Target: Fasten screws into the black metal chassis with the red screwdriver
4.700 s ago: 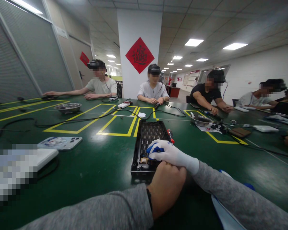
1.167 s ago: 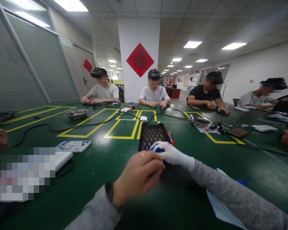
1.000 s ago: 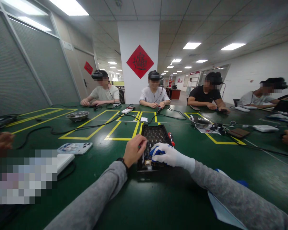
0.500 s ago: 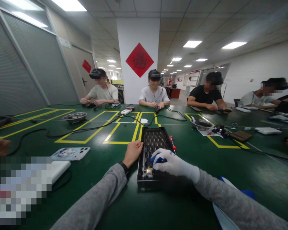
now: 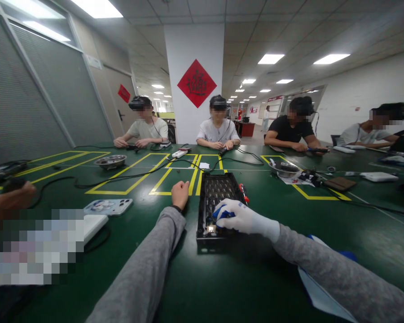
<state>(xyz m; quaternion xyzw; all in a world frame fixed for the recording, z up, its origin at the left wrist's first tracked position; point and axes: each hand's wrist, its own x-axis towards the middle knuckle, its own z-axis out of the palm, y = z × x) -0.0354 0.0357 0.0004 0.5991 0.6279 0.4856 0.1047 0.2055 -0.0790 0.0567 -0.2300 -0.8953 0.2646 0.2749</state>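
A black bit case (image 5: pixel 218 188) lies on the green table, with rows of small screwdriver bits standing in it. My right hand (image 5: pixel 237 216), in a white glove with blue fingertips, reaches over the near half of the case. Its fingers are bent together low among the bits; what they pinch, if anything, is hidden. A small pale, shiny piece (image 5: pixel 211 229) shows in the near left corner of the case. My bare left hand (image 5: pixel 180 195) rests curled into a fist left of the case, apart from it. The inside of that fist is out of sight.
A red-and-black tool (image 5: pixel 244 193) lies along the case's right side. To the left are a phone (image 5: pixel 109 207) and a white box (image 5: pixel 96 223). Metal bowls (image 5: pixel 111 161) and cables stand farther off. A blue-and-white cloth item (image 5: pixel 323 287) lies under my right forearm. Several people sit around.
My left hand has come off the left edge of the case and moved left and away from me. My right hand stays over the near half of the case. The view has shifted slightly.
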